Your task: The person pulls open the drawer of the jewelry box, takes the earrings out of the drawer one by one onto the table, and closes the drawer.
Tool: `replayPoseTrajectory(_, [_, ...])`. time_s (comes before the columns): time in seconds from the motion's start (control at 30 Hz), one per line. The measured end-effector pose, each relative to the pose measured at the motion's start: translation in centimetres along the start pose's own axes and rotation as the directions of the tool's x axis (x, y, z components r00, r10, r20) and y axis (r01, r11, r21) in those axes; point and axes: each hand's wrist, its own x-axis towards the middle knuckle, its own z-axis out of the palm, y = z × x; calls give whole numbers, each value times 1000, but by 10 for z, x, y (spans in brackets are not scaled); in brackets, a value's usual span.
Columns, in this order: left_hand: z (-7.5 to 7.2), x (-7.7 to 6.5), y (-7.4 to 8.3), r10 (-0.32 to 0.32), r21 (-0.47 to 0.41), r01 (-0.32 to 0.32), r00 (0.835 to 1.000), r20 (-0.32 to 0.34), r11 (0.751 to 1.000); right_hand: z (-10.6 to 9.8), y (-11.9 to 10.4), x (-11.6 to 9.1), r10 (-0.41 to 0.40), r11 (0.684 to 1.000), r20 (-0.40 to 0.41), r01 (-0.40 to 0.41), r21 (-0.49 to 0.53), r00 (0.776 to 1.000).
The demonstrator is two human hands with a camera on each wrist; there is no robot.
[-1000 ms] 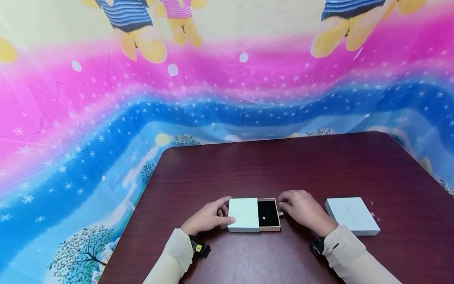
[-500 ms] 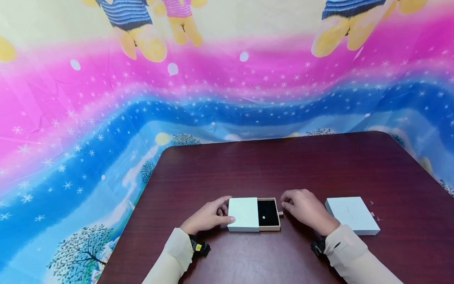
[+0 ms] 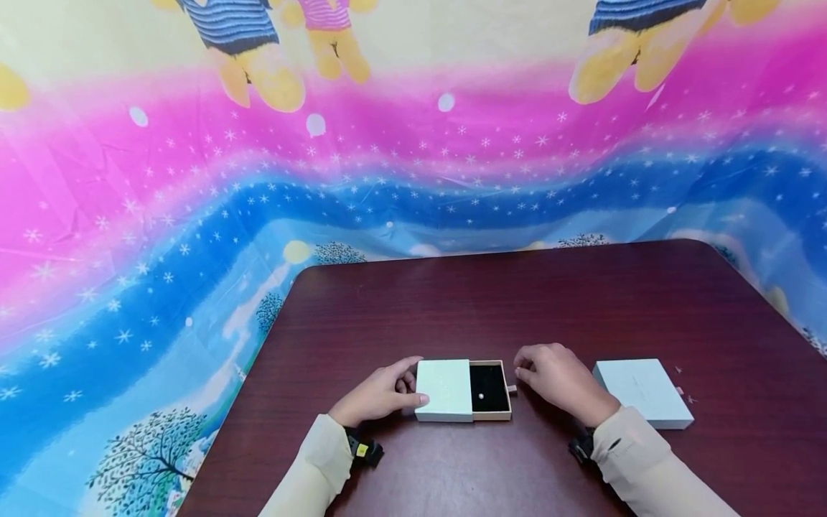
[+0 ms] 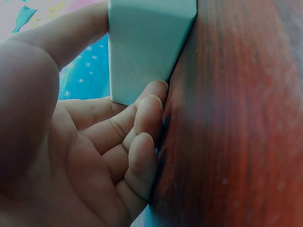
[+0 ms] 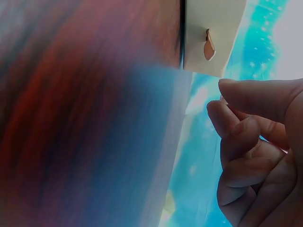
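Note:
A white jewelry box point(image 3: 444, 391) lies on the table with its drawer point(image 3: 492, 415) partly slid out to the right. Black foam lines the drawer, and a pearl stud point(image 3: 481, 396) sits in it. My left hand point(image 3: 377, 391) grips the left end of the box, thumb on the near edge and index finger on the far edge. Just right of the drawer's pull tab point(image 3: 512, 390) is my right hand point(image 3: 558, 380), apart from it. Its thumb and index finger pinch a tiny pale piece point(image 5: 223, 100), mostly hidden by the fingertips, in the right wrist view.
Another white box point(image 3: 642, 393) lies to the right, beyond the right wrist. Small bits point(image 3: 691, 399) that look like clear scraps lie by its right edge. The dark red table point(image 3: 465, 309) ends at a printed cloth backdrop point(image 3: 413, 165).
My right hand has shifted slightly right, away from the pull tab. The left hand and the box have stayed where they were.

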Motion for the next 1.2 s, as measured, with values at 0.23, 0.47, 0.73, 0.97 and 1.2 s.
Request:
replayPoseTrajectory(0.23, [-1,0,0,7,-9,-7,1000,9,1000,1,2,2,7,1000,-1,-7,-6,1000])
replayPoseTrajectory(0.47, [-1,0,2,2,4,-2,1000,12,1000,0,3,3,13,1000,19,-13,-10,1000])
replayPoseTrajectory(0.73, [-2,-1,3,-11,2,11,1000,11,1000,0,4,6,33,999,54,-31,-33,998])
replayPoseTrajectory(0.97, [-1,-1,1,-10,1,10,1000,5,1000,2,5,7,46,998,81,-43,-43,996])
replayPoseTrajectory(1.2, [0,0,1,-20,-1,20,1000,11,1000,2,6,8,61,998,99,-58,-41,993])
